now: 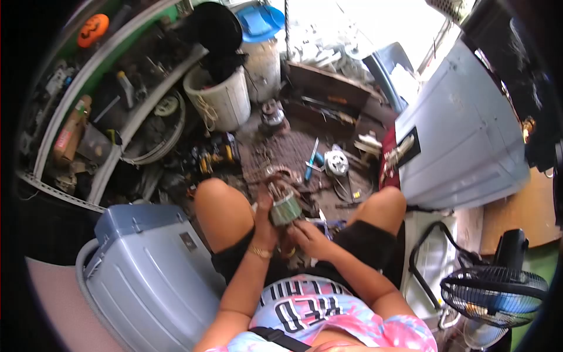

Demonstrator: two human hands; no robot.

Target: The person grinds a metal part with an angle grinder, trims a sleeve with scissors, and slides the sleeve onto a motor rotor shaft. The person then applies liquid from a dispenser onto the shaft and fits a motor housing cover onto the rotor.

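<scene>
Between my knees, my left hand (pixel 267 222) is wrapped round the left side of a green cylindrical motor part (pixel 285 211). Coppery or rusty bits show at its upper end. My right hand (pixel 309 239) is closed at the lower edge of the green part, its fingers pressed together; what they pinch is too small to make out. Beyond my hands, a silver round motor (pixel 336 162) with a cable lies on the floor. A blue-handled screwdriver (pixel 311 159) lies beside it. Another motor (pixel 271 114) stands farther back.
A yellow-and-black power tool (pixel 217 155) lies left of a worn mat (pixel 278 151). White buckets (pixel 226 102) stand behind. Grey appliance housings flank me, one at left (pixel 155 276) and one at right (pixel 463 126). A black fan (pixel 495 293) stands at lower right.
</scene>
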